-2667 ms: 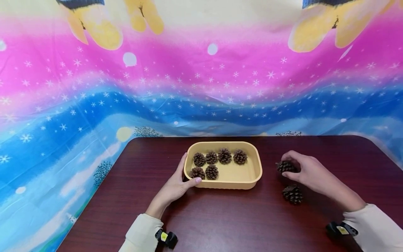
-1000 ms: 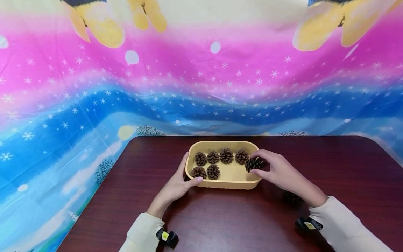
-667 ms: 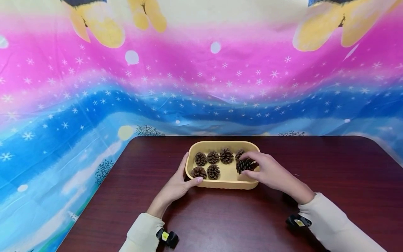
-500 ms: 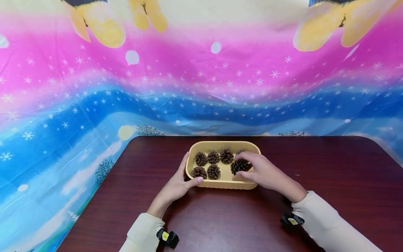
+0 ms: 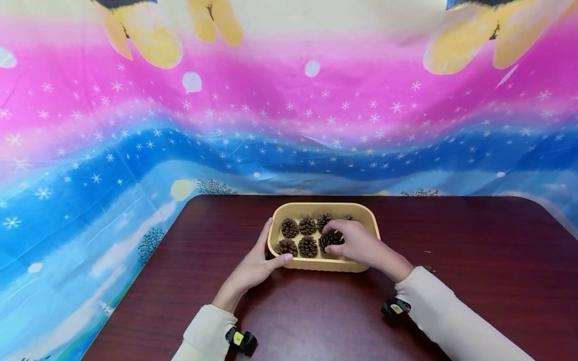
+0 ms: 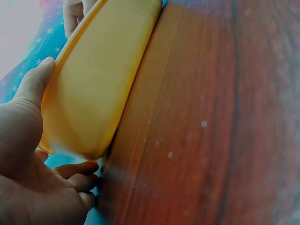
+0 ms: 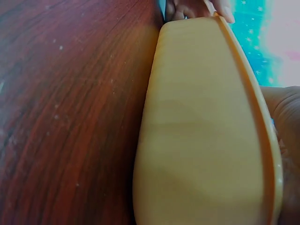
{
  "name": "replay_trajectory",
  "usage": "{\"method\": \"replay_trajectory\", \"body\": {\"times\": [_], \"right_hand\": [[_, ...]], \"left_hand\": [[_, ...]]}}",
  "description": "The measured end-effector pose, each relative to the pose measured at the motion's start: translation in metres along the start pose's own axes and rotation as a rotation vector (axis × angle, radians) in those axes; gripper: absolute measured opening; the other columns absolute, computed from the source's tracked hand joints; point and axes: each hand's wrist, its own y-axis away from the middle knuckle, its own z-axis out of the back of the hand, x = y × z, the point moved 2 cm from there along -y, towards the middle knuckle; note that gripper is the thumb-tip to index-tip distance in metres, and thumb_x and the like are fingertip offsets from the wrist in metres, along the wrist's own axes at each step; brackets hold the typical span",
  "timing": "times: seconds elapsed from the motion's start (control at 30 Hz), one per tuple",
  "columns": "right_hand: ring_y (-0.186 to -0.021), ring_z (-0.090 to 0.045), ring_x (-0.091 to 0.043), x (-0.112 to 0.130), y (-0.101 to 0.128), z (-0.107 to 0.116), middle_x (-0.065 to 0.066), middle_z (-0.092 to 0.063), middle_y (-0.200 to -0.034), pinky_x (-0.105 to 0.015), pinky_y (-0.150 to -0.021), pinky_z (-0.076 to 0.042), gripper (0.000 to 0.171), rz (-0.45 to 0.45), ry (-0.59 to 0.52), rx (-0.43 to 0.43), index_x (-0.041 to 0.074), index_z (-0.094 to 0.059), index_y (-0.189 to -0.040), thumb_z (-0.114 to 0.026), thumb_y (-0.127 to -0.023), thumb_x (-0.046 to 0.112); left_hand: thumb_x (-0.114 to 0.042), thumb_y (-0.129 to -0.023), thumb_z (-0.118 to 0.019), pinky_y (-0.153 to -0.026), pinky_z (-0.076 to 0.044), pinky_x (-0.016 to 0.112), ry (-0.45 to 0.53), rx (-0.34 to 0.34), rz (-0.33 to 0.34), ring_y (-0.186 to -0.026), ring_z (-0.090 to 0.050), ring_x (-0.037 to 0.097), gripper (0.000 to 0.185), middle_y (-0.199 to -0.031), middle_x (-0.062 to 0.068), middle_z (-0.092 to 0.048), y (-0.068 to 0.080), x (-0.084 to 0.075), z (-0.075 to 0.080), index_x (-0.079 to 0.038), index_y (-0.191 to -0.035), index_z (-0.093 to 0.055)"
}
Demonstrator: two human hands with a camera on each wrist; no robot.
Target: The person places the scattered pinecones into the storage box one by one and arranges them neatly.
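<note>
A yellow plastic container (image 5: 311,263) sits on the table with several brown pine cones (image 5: 308,246) inside, in two rows. My left hand (image 5: 253,263) holds its left end, thumb on the near rim and fingers along the outside. In the left wrist view that thumb (image 6: 37,79) touches the rim. My right hand (image 5: 361,245) reaches over the right part and pinches a pine cone (image 5: 328,242) between thumb and fingers, beside the front-row cones. It partly covers the back-row cones at the right. In the right wrist view the container wall (image 7: 201,117) hides the fingers.
A dark red-brown wooden table (image 5: 316,316) lies under everything. Just past the right sleeve (image 5: 442,301), a sliver of another pine cone (image 5: 430,269) shows. A printed cloth (image 5: 289,110) hangs behind the table's far edge.
My right hand picked up a pine cone from the table on the right, carried it left over the rim and moved it on toward the front row. My left hand stays on the container.
</note>
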Motion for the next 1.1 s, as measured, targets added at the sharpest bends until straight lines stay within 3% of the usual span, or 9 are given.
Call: {"method": "replay_trajectory", "body": {"times": [0.53,0.83,1.1], "right_hand": [[-0.118,-0.068,-0.036,-0.0031,-0.0102,-0.0101,-0.013,-0.075,-0.121,-0.052,-0.101,-0.054,0.034,-0.084,0.033,0.091,0.003,-0.073,-0.121,-0.081,-0.091,0.014],[-0.121,-0.067,-0.038,-0.0035,-0.0107,-0.0109,-0.015,-0.075,-0.124,-0.053,-0.104,-0.053,0.038,-0.084,0.038,0.104,0.002,-0.072,-0.124,-0.081,-0.089,0.013],[-0.114,-0.07,-0.034,-0.0017,-0.0075,-0.0086,-0.013,-0.076,-0.119,-0.052,-0.1,-0.054,0.036,-0.065,0.026,0.066,0.002,-0.073,-0.12,-0.082,-0.088,0.013]], "left_hand": [[-0.035,-0.094,-0.08,-0.127,-0.018,0.063,-0.016,-0.005,-0.002,-0.16,-0.02,0.038,0.108,-0.176,0.011,-0.016,-0.0016,0.0031,0.0009,-0.039,-0.169,-0.003],[-0.035,-0.095,-0.079,-0.127,-0.018,0.063,-0.009,-0.002,-0.01,-0.16,-0.02,0.038,0.106,-0.176,0.012,-0.017,-0.0011,0.0015,0.0003,-0.039,-0.169,-0.004],[-0.035,-0.095,-0.079,-0.128,-0.018,0.062,-0.006,-0.001,-0.009,-0.16,-0.019,0.037,0.106,-0.176,0.012,-0.017,-0.0012,0.0026,-0.0009,-0.039,-0.169,-0.003]]}}
